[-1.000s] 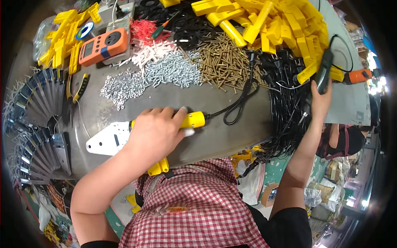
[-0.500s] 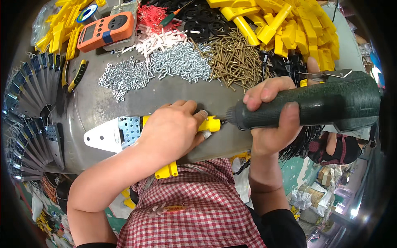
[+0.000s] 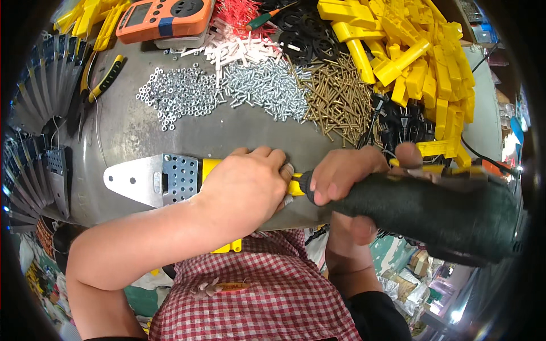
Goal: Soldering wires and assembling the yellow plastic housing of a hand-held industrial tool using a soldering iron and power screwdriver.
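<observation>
A pipe welding iron lies on the grey bench, its bare pointed metal plate (image 3: 136, 181) toward the left. A perforated metal sleeve (image 3: 181, 177) joins the plate to the yellow handle (image 3: 209, 168). My left hand (image 3: 247, 184) is wrapped over that handle from above and hides most of it. From the right, my right hand (image 3: 354, 177) grips a dark green power screwdriver (image 3: 435, 210). The screwdriver's black ribbed nose is up against the right end of the handle, and its bit is hidden. A yellow plastic part (image 3: 228, 246) shows below my left forearm.
Piles of nuts (image 3: 179, 91), silver screws (image 3: 267, 88) and long brass-coloured screws (image 3: 338, 99) lie beyond my hands. Yellow handle shells (image 3: 409, 51) are heaped at the far right, near black plugs (image 3: 402, 122). Metal plates (image 3: 48, 85), pliers (image 3: 107, 79) and an orange meter (image 3: 165, 20) lie left.
The screwdriver's nose has closed in on the handle's end, and its rear has swung down. My left hand keeps its hold. The whole view has shifted slightly.
</observation>
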### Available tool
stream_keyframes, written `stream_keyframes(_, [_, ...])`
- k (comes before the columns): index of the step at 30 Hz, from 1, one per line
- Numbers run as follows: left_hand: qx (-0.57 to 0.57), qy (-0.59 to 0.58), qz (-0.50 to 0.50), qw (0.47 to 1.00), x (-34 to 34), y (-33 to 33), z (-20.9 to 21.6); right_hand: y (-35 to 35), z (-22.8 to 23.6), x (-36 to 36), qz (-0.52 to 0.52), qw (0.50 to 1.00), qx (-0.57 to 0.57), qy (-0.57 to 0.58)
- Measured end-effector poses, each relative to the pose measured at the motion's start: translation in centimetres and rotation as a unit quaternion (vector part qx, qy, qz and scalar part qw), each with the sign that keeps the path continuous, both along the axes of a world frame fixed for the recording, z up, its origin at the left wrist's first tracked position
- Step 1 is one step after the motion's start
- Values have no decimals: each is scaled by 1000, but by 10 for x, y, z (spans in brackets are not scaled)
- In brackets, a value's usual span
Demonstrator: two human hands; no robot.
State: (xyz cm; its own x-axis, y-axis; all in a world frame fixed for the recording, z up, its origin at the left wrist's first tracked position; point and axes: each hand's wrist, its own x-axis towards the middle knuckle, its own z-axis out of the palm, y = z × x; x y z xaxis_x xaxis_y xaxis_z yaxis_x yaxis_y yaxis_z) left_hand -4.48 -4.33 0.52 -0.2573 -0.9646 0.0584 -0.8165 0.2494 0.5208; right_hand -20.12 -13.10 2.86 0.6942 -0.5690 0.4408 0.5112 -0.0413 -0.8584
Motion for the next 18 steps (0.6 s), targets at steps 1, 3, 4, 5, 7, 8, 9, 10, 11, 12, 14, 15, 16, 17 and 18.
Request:
stream_keyframes(1, [4, -10, -3, 1000, 1, 0, -1, 1, 1, 3, -8, 1000, 2, 13])
stream_keyframes(3, [12, -19, -5, 1000, -1, 2, -2, 5, 1, 9, -26, 999, 3, 38])
stream_keyframes(4, [6, -35, -3, 999, -2, 2, -1, 8, -1, 8, -24, 999, 2, 38])
stream_keyframes(5, [-1, -51, -1, 999, -4, 2, 0, 14, -5, 4, -66, 998, -8, 21])
stream_keyframes(7, [-2, -52, 3, 999, -5, 2, -6, 18, -6, 5, -104, 994, -18, 3])
stream_keyframes(8, [-1, -54, 6, 999, -5, 2, -8, 17, -5, 9, -155, 988, -23, 5])
stream_keyframes(9, [-1, -55, 8, 998, -5, 3, -10, 17, -4, 14, -206, 978, -27, 8])
stream_keyframes(10, [-3, -57, 7, 998, -6, 4, -10, 25, 2, 16, -263, 964, -14, 35])
stream_keyframes(11, [-4, -59, 6, 998, -6, 4, -10, 26, 6, 12, -262, 964, -15, 37])
stream_keyframes(12, [-4, -57, 7, 998, -5, 2, -9, 22, 11, 4, -237, 970, -31, 44])
stream_keyframes(14, [-24, -51, 2, 998, -6, 2, -6, 23, 19, -11, -191, 978, -59, 60])
stream_keyframes(15, [-22, -48, -1, 999, -7, 5, -6, 27, 21, -12, -193, 977, -57, 63])
stream_keyframes(16, [-11, -59, 0, 998, -5, 5, -8, 25, 20, -10, -193, 978, -55, 56])
stream_keyframes(17, [0, -69, 1, 998, -4, 4, -10, 24, 19, -7, -191, 979, -52, 49])
stream_keyframes(18, [0, -69, 5, 998, -2, 3, -12, 22, 18, -4, -190, 980, -50, 41])
